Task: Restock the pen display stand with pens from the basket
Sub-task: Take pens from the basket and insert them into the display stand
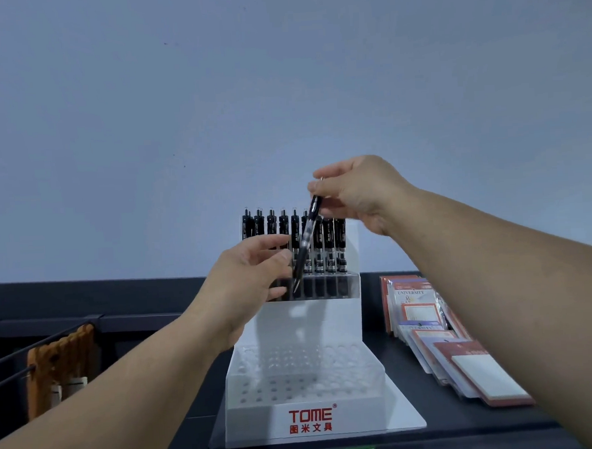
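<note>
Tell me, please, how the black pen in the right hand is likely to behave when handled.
The slim black plastic pen is probably stiff and light: the right hand pinches it near its top and it shows no bend. Its round barrel would likely roll if laid flat.

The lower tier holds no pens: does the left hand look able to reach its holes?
Probably yes: the left hand seems empty, and the lower tier lies uncovered just below it.
</note>
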